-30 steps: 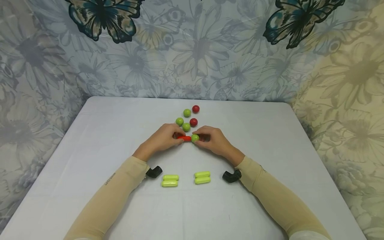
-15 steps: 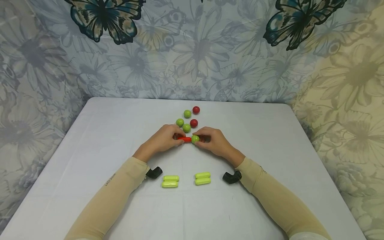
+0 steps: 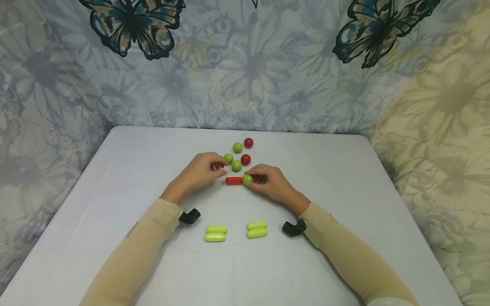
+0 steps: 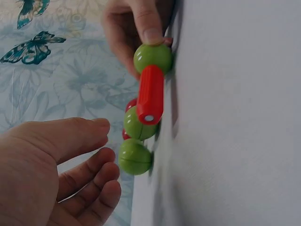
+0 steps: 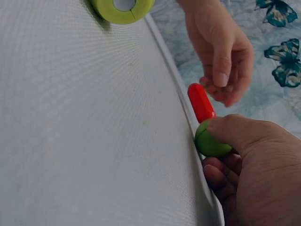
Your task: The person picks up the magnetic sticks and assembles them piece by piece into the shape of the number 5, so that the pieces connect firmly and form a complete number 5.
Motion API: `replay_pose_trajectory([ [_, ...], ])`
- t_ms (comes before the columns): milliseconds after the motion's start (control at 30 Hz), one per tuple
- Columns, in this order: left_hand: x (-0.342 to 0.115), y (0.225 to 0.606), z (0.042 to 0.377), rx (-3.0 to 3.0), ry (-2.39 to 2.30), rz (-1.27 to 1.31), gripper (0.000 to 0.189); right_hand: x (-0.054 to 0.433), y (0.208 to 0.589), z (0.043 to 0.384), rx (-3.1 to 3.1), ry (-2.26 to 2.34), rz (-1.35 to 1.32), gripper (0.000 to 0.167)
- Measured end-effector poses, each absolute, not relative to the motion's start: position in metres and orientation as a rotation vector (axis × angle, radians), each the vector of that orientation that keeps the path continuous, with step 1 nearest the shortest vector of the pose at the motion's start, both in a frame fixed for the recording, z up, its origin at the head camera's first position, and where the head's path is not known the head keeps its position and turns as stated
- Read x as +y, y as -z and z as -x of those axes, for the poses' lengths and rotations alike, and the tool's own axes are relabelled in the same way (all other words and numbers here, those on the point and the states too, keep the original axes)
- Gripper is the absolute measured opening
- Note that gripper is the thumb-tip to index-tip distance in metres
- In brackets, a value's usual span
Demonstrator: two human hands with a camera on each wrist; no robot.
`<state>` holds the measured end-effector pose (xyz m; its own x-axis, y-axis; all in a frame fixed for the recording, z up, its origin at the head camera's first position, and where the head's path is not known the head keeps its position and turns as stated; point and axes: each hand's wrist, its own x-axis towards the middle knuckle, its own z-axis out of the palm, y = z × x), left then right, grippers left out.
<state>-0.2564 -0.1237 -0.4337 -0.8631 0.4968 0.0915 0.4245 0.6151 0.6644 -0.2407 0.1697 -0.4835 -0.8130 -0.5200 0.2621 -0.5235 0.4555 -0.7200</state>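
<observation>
A red magnetic rod (image 3: 234, 180) with a silvery tip at its free end is joined to a green ball (image 3: 247, 179). That ball is pinched between the thumb and fingers of my right hand (image 3: 272, 183). My left hand (image 3: 199, 172) holds nothing; its thumb and fingers stand apart, just left of the rod's free end. In the left wrist view the red rod (image 4: 151, 94) points toward the camera, beyond the left fingertips. Behind the rod lie more balls: a green ball (image 3: 236, 165) in front, another green ball (image 3: 228, 158) near the left fingertips, and a red ball (image 3: 246, 160).
Farther back sit a green ball (image 3: 237, 147) and a red ball (image 3: 248, 143). Nearer the person, yellow-green rods lie in two pairs, a left pair (image 3: 215, 233) and a right pair (image 3: 257, 229). A patterned wall (image 3: 245, 85) rises behind the white table (image 3: 325, 170).
My left hand has let go of the red rod and moved away to the left, its fingers spreading. The right hand still pinches the green ball in nearly the same place.
</observation>
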Motion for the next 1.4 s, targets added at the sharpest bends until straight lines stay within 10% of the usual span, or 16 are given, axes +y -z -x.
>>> replay_pose_trajectory([
  [1400, -0.119, 0.440, 0.308, 2.693, -0.930, -0.740, 0.038, 0.171, 0.486, 0.240, -2.659, -1.321, -0.970, 0.034],
])
